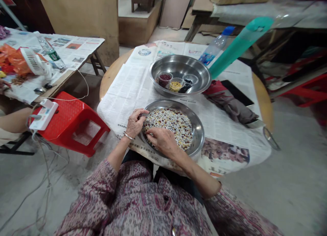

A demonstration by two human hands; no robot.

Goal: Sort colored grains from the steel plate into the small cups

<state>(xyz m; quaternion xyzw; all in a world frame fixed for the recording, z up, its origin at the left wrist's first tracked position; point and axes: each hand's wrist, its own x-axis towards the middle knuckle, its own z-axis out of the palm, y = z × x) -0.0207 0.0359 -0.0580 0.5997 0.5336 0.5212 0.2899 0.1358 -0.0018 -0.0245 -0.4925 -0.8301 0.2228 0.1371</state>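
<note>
A shallow metal basin (198, 134) in front of me holds a mix of white grains (170, 122) with dark red, yellow and black beans or seeds. My left hand (135, 123), with a bangle at the wrist, is at the basin's left rim. Its thumb and forefinger are bent towards each other; anything between them is too small to tell. Low over the near left part of the mix is my right hand (163, 140), fingertips drawn together at the grains. What they pinch is hidden. Behind stands a second metal basin (201, 81) with small clear cups of red beans (165, 78), yellow beans (175, 85) and black beans (188, 82).
Newspaper covers the round table (122, 93). At the back right are a plastic bottle (216, 45), a green tube-like object (237, 47), a dark cloth (230, 103) and a dark flat object (237, 92). A red stool (74, 122) with a power strip (46, 115) stands left; another person's arm shows there.
</note>
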